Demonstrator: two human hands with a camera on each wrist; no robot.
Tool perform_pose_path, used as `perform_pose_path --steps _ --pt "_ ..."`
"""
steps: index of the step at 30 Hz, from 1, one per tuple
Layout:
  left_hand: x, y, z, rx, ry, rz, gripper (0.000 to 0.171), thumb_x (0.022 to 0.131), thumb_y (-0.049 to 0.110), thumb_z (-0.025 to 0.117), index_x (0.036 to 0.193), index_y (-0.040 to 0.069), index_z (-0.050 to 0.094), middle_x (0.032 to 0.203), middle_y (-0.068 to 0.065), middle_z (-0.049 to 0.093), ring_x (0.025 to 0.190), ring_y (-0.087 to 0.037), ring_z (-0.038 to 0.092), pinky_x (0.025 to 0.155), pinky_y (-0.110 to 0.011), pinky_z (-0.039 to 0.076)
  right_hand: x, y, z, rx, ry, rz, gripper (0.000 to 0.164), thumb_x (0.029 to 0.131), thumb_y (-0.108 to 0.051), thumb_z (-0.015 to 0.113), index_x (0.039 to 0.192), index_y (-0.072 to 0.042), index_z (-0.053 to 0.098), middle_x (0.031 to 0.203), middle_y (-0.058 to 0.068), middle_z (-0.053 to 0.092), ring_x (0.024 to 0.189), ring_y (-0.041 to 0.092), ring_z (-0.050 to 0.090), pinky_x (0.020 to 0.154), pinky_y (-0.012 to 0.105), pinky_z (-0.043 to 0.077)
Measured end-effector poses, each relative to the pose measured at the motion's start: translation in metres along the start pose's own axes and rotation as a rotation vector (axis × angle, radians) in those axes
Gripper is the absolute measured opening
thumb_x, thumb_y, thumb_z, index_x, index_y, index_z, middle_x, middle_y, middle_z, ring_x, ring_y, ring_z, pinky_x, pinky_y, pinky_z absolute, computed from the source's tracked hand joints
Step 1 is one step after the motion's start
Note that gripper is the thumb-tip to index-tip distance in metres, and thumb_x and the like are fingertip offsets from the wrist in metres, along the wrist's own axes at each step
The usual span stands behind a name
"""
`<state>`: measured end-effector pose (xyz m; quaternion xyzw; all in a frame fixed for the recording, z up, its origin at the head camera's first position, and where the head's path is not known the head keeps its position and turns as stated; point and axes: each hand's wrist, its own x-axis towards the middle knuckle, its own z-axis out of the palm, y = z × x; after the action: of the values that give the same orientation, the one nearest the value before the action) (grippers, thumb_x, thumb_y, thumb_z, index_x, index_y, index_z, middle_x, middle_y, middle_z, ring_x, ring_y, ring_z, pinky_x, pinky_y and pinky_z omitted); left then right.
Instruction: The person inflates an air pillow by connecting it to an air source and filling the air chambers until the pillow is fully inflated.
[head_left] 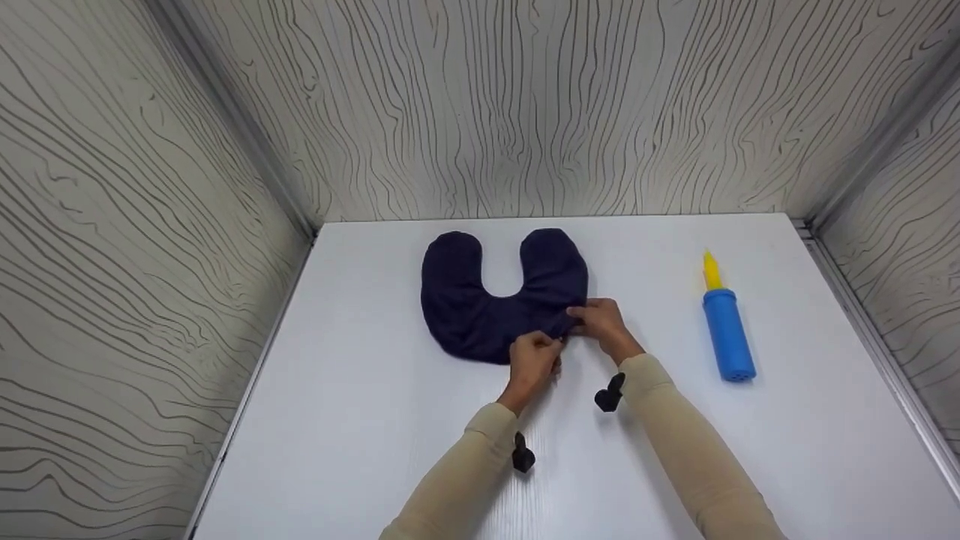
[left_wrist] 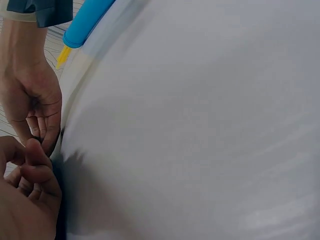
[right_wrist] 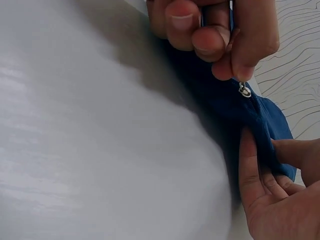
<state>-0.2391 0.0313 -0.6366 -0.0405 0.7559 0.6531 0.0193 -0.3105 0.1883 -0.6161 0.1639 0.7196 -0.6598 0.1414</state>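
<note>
A dark navy U-shaped neck pillow (head_left: 465,319) lies on the white table, its two ends pointing to the far side. At its near right edge my left hand (head_left: 534,364) pinches the small metal zipper pull (right_wrist: 244,91), seen best in the right wrist view. Just to the right, my right hand (head_left: 604,324) grips the pillow's edge beside the zipper, thumb on one face and fingers on the other. Both hands (left_wrist: 30,195) show close together in the left wrist view, where the pillow is mostly hidden.
A blue hand pump (head_left: 729,337) with a yellow nozzle (head_left: 711,271) lies on the white table (head_left: 337,450) to the right of the pillow. Wood-grain patterned panels (head_left: 525,112) stand behind and at both sides of the table.
</note>
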Motion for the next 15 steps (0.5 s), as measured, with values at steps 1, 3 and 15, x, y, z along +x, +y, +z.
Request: perform_pose_path --steps 1,3,15 --pt "0.000 0.000 -0.001 0.014 0.000 0.007 0.018 0.093 0.005 0.074 0.075 0.006 0.069 0.060 -0.002 0.068 0.051 -0.010 0.061 0.049 -0.020 0.051 0.000 0.000 0.000 -0.002 0.002 -0.003 0.052 0.102 -0.007 0.068 0.145 0.018 0.052 0.135 0.028 0.064 0.089 0.013 0.071 0.076 0.022 0.063" --pt "-0.001 -0.001 -0.004 0.037 -0.002 0.016 0.019 0.093 0.006 0.074 0.075 0.007 0.069 0.060 -0.001 0.068 0.050 -0.008 0.060 0.048 -0.020 0.049 0.001 0.000 0.001 -0.007 0.007 -0.011 0.050 0.102 -0.007 0.068 0.143 0.018 0.054 0.122 0.021 0.069 0.085 0.010 0.070 0.074 0.021 0.062" --pt "-0.006 -0.006 -0.019 0.030 -0.038 0.022 0.018 0.093 0.005 0.074 0.076 0.007 0.069 0.066 -0.009 0.072 0.050 -0.011 0.060 0.047 -0.021 0.049 0.008 0.000 -0.002 0.002 0.056 -0.042 0.045 0.100 -0.004 0.069 0.137 0.019 0.058 0.101 0.009 0.068 0.072 0.006 0.067 0.066 0.020 0.061"
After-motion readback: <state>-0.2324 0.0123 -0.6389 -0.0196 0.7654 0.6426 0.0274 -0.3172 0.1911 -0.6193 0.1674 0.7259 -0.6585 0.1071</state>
